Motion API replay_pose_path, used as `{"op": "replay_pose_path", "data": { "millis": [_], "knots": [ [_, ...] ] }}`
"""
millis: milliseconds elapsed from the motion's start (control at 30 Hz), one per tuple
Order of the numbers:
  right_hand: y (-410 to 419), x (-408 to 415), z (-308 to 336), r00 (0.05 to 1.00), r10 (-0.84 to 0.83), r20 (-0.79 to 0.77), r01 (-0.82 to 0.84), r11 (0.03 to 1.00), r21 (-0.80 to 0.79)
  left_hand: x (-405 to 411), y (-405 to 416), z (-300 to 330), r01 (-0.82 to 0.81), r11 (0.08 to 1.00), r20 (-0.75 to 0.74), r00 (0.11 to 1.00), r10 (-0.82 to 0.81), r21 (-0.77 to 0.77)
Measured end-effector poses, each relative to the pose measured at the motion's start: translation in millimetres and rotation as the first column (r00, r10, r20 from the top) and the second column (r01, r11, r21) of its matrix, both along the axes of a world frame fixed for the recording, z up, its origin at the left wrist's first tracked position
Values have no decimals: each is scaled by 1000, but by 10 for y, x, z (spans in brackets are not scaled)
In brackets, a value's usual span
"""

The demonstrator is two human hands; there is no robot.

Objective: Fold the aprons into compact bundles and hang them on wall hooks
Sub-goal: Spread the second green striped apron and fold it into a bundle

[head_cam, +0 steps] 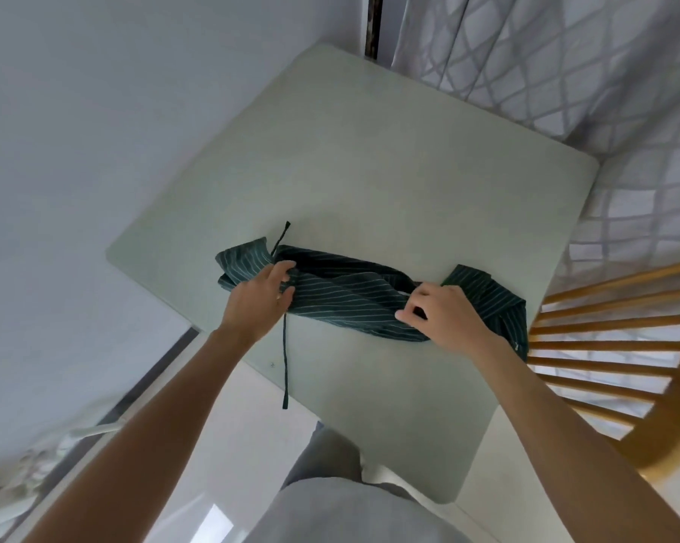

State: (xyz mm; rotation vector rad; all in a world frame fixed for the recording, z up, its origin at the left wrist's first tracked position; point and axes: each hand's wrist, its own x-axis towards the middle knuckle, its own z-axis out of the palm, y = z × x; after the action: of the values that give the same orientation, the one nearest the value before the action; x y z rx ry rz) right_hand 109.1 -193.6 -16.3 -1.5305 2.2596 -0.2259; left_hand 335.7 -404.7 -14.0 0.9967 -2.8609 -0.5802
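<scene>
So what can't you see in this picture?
Head view, the only one:
- Wall hooks: none in the frame.
- Striped apron: the left hand and right hand cover parts of it, hiding the folds beneath.
- Right fingers: curled into the cloth, tips hidden.
- Wooden chair: cut off by the right edge.

Soft daylight through curtain point(565, 72); faint shadows; wide-angle bending, blur at edges.
</scene>
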Motion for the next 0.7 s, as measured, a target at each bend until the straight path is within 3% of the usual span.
{"op": "replay_pose_path", "data": {
  "millis": [67, 167, 267, 367, 433, 533, 600, 700],
  "knots": [
    [-29, 43, -18, 998, -61, -4, 60, 992, -112, -39, -10, 16, 106, 994, -53, 993, -106, -3],
    [-249, 102, -25, 991, -126, 49, 133, 974, -186, -126, -149, -24, 243, 969, 159, 959, -234, -45],
    [-572, 144, -171, 980, -128, 150, 134, 991, -27, -164, -343, -120, 182, 980, 349, 926, -143, -82],
    [-809, 168, -352, 950, -198, 241, 155, 970, 185, -156, -534, -155, 177, 975, 412, 905, -107, -137],
    [-915, 114, -370, 951, -234, 201, 199, 963, 180, -151, -699, -141, 165, 974, 337, 935, -106, -152],
    [-1066, -98, -177, 968, -246, 51, 247, 969, -20, -191, -978, -66, 106, 977, 110, 990, -86, -186],
    [-1166, -325, 43, 959, -279, 43, 281, 956, -82, -309, -1195, -16, 70, 975, 21, 998, -67, -213],
    [-1263, -648, 349, 955, -178, 237, 151, 980, 127, -564, -1429, 89, -18, 991, 42, 999, 24, -129]
  ]
}}
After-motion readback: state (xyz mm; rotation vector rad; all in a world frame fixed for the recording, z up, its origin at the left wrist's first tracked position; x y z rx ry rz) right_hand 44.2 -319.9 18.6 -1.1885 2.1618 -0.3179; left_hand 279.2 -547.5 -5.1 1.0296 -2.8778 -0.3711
